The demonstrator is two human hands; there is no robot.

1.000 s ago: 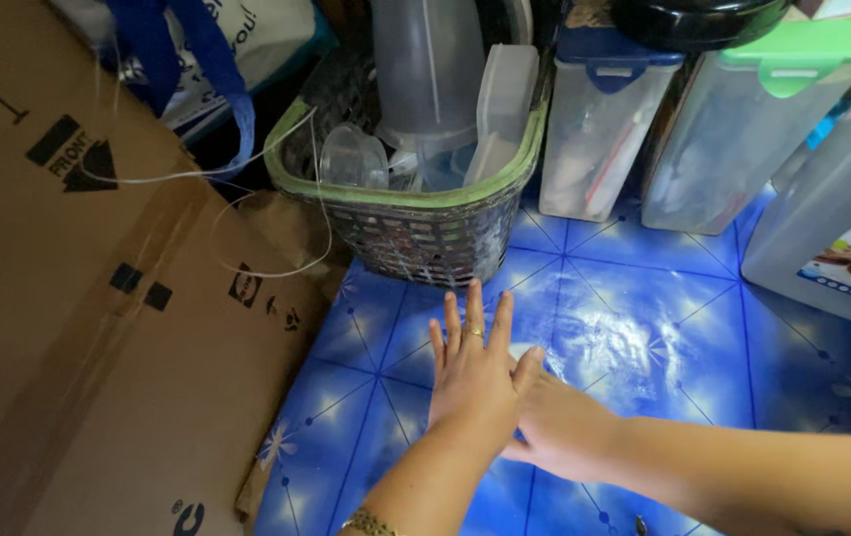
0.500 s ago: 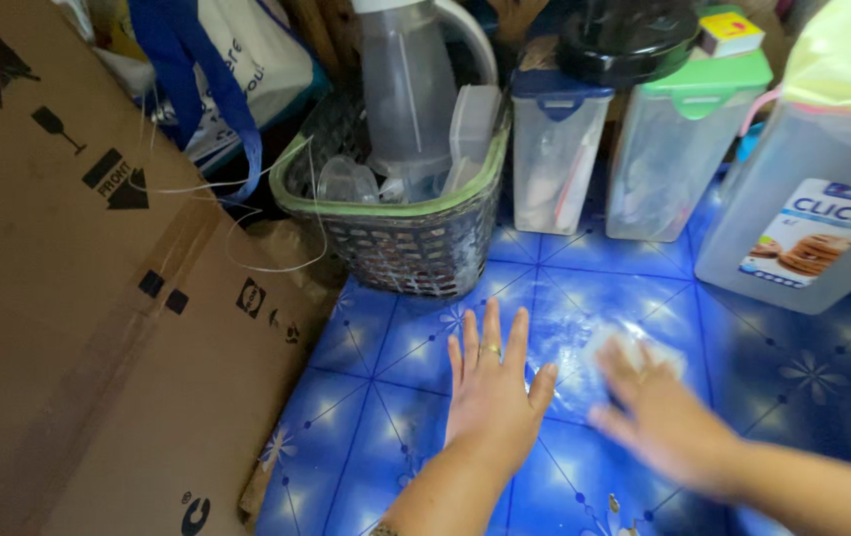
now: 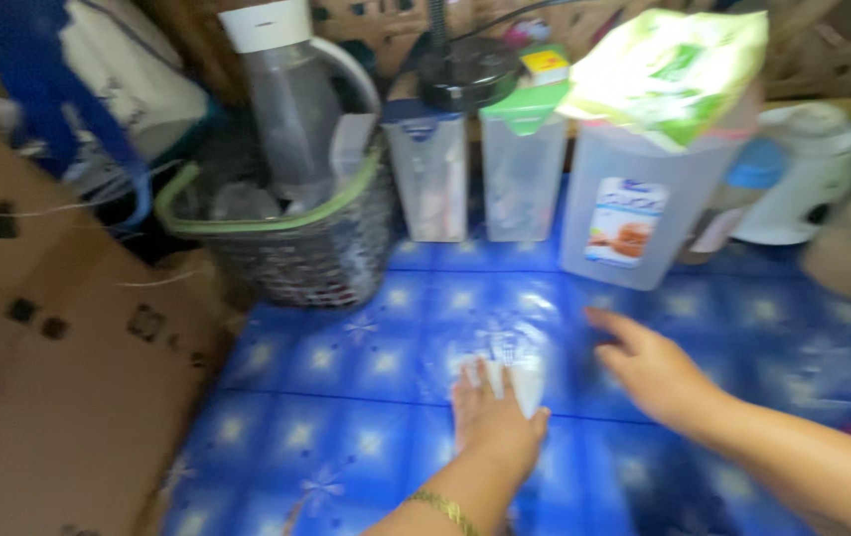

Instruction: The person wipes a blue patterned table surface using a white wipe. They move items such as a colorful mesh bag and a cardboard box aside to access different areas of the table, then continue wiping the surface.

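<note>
White cloth [image 3: 517,382], probably soft and light, lies under the flattened left hand [image 3: 490,422]; right hand [image 3: 649,367] hovers spread above the blue tablecloth [image 3: 346,437]. Best gathered at its free edge.

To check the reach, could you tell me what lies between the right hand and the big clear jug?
Only bare blue patterned cloth separates the right hand from the jug, in the head view.
</note>
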